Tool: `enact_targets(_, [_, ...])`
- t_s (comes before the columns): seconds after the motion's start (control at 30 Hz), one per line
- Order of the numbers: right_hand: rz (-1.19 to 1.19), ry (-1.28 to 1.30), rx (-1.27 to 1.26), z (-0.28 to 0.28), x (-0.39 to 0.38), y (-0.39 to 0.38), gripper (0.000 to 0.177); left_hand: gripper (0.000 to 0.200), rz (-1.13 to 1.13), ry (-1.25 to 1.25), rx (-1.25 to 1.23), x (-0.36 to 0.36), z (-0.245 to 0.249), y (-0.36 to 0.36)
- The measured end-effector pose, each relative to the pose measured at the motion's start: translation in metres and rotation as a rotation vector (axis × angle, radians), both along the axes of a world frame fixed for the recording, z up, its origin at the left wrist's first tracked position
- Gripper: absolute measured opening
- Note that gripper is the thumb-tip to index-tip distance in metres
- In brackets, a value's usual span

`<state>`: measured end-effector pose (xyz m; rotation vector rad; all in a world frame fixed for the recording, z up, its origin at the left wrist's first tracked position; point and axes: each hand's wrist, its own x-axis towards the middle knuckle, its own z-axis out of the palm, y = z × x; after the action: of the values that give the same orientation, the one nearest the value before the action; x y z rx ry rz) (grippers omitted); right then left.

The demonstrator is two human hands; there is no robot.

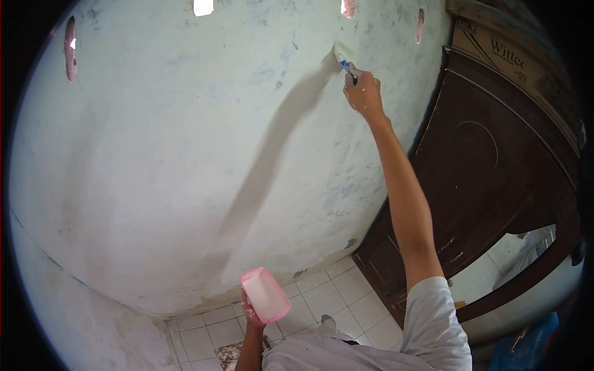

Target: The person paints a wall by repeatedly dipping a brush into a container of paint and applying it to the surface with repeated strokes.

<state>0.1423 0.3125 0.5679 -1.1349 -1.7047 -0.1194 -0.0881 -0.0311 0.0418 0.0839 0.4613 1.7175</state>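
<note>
My right hand [363, 90] is wrapped round the handle of a paintbrush [341, 55], arm stretched up toward the wall. The brush's pale bristles meet the upper part of the white wall [204, 123], which shows patchy bluish-grey marks. Low in front of my body, my left hand [250, 311] grips a pink plastic container [286, 304] by its left side. White paint [265, 294] lies inside that container. Splashes of white show on the fingers of both hands.
A dark brown wardrobe [458, 167] with an oval mirror [504, 263] stands along the right. On top of it sits a cardboard box [495, 49]. White floor tiles [322, 292] run below the wall. A blue bag-like item [526, 343] is at lower right.
</note>
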Motion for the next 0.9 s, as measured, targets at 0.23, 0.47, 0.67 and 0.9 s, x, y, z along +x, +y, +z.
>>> enact_targets(0.23, [-0.042,-0.038,0.031,-0.072,-0.029,0.01,0.034,0.059,0.02,-0.025,-0.002,-0.011,-0.005,-0.021])
enact_targets(0.47, [0.135,-0.139,-0.279,-0.204,-0.087,-0.076,0.051,0.062,-0.023,-0.033,0.02,-0.015,0.0,-0.011])
enact_targets(0.67, [0.151,-0.286,-0.255,-0.224,-0.076,-0.074,0.045,0.064,-0.064,-0.072,0.018,-0.011,0.016,-0.011])
enact_targets(0.9, [0.151,-0.646,-0.287,-0.086,-0.054,-0.03,0.045,0.061,0.018,-0.005,0.084,-0.016,-0.005,-0.013])
